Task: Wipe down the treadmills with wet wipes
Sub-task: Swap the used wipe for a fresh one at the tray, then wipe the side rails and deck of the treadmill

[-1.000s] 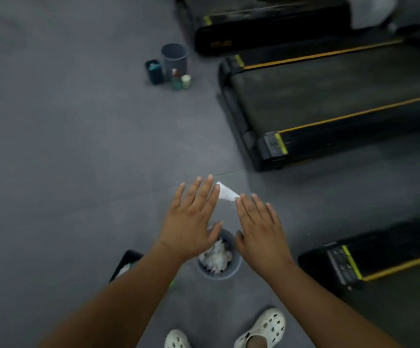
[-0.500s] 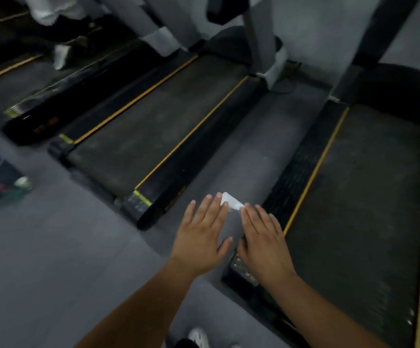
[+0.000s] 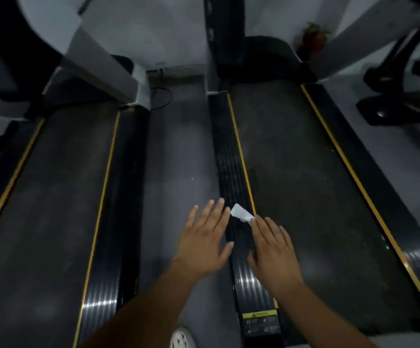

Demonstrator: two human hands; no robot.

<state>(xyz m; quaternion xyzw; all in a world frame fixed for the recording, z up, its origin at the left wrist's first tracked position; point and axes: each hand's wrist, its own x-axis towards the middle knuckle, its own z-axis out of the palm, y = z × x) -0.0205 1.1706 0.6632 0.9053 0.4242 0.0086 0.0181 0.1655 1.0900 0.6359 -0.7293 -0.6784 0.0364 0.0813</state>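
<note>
Head view: at the left lies one treadmill [image 3: 60, 197], then a strip of grey floor [image 3: 178, 159]. Over that strip's edge the left hand [image 3: 205, 243] hovers, fingers straight and spread, holding nothing. Just right of its fingertips the folded white wet wipe [image 3: 241, 214] sticks out from the forefinger tip of the right hand [image 3: 275, 252], above the ribbed side rail [image 3: 231, 172] of the right treadmill [image 3: 304, 197]. That hand's fingers are also straight, and what pins the wipe is hidden. The wipe looks light, limp and damp, so it would likely handle best flattened under the fingers and pressed along the rail, not pinched by a corner
</note>
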